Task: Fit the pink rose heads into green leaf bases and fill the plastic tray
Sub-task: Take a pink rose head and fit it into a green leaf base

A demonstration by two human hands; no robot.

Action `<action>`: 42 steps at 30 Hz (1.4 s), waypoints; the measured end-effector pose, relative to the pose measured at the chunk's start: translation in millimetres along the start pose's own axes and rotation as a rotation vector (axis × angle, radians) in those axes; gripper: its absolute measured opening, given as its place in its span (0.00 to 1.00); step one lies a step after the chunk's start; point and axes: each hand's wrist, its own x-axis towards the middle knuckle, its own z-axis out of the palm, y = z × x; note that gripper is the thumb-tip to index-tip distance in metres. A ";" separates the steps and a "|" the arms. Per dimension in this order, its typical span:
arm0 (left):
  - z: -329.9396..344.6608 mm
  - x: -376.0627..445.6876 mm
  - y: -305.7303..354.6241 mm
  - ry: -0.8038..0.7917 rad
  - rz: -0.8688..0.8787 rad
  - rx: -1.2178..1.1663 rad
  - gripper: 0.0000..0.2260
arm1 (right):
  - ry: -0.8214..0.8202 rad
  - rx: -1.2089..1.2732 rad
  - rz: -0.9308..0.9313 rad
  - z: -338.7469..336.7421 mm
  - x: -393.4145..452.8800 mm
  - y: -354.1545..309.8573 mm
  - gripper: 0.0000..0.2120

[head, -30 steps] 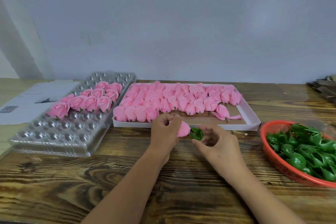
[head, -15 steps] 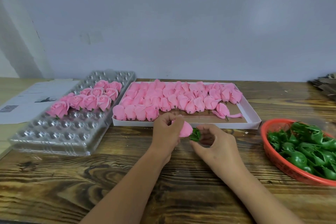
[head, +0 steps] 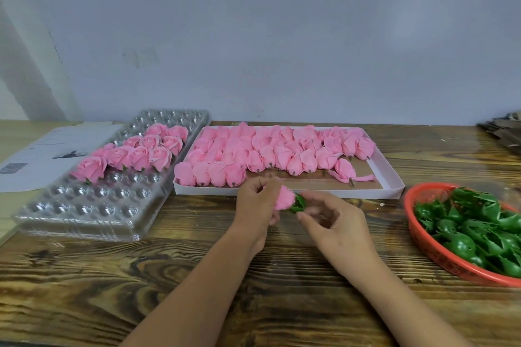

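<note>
— Pink rose head (head: 284, 198) was in your left hand (head: 258, 207), near the middle of the frame; the fingers were curled around it. Where did the base lie from there?

— Directly to its right. The green leaf base (head: 298, 204) touched the lower end of the rose, and your right hand (head: 337, 224) pinched it with thumb and fingertips. The long axis of the pair ran almost level, left to right, so I judge the push had to go along that line.

— And the plastic tray (head: 84, 214)?

— It was at the left of the frame, nearer to your left hand, with finished roses only in its upper rows.

— The surface?

— You worked above a wooden table (head: 158, 276). The white box (head: 392, 189) of loose roses was just behind your hands, the red basket (head: 423, 245) of bases at the right edge, a grey wall (head: 282, 36) behind.
</note>
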 end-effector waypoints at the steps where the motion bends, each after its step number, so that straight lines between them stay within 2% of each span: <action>1: -0.1 0.0 -0.1 -0.009 -0.008 -0.006 0.12 | 0.003 0.008 0.002 -0.4 0.4 0.3 0.21; 13: 1.7 0.4 -2.1 -0.028 -0.052 -0.066 0.11 | 0.026 0.159 -0.024 5.6 0.8 -2.4 0.20; 18: 2.3 -0.5 -2.0 -0.022 -0.019 -0.049 0.14 | 0.065 0.132 -0.053 6.6 2.0 0.3 0.21; 21: 2.5 -0.9 -1.5 -0.015 -0.009 -0.024 0.13 | 0.068 0.093 -0.073 6.0 2.4 1.1 0.25; 29: 3.0 -1.3 -0.1 -0.005 0.005 0.012 0.11 | 0.065 0.066 -0.090 4.3 3.0 3.6 0.28; 42: 1.5 -1.6 0.0 0.003 0.037 0.028 0.12 | 0.051 0.100 -0.074 3.8 2.3 4.0 0.25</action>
